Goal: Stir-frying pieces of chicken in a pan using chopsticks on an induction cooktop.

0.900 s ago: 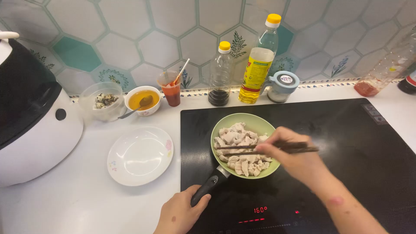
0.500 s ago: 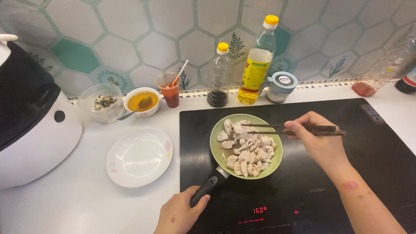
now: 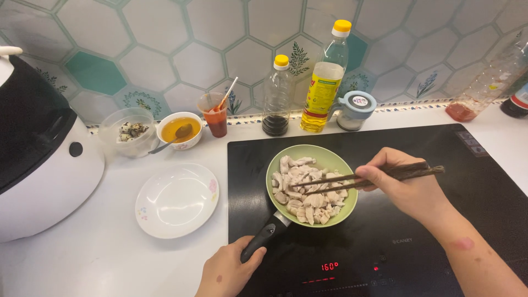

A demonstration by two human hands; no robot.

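The right hand (image 3: 407,187) had drifted back toward the pan's right side over the last second, and its dark chopsticks (image 3: 374,177), pinched between thumb and curled fingers, now lay nearly flat with their tips in the middle of the pale meat pieces (image 3: 305,192); by that sweep the stirring looked to be well under way, the pieces already whitish all over. The small green pan (image 3: 286,165) sat where it had been, near the left edge of the black induction hob (image 3: 418,264), whose red display glowed at its front edge. The left hand (image 3: 228,272) had stayed wrapped around the end of the black pan handle (image 3: 263,242), steadying it. On the white counter (image 3: 82,258), just left of the hob, lay an empty white plate (image 3: 176,201). Along the counter's back edge, against the hexagon-tiled wall (image 3: 165,33), stood a clear bowl (image 3: 129,132), a small bowl of orange sauce (image 3: 179,129), a red cup with a stick (image 3: 215,115), a dark-liquid bottle (image 3: 276,96), a yellow oil bottle (image 3: 327,82) and a lidded jar (image 3: 355,110). A white-and-black cooker (image 3: 38,159) filled the left edge.
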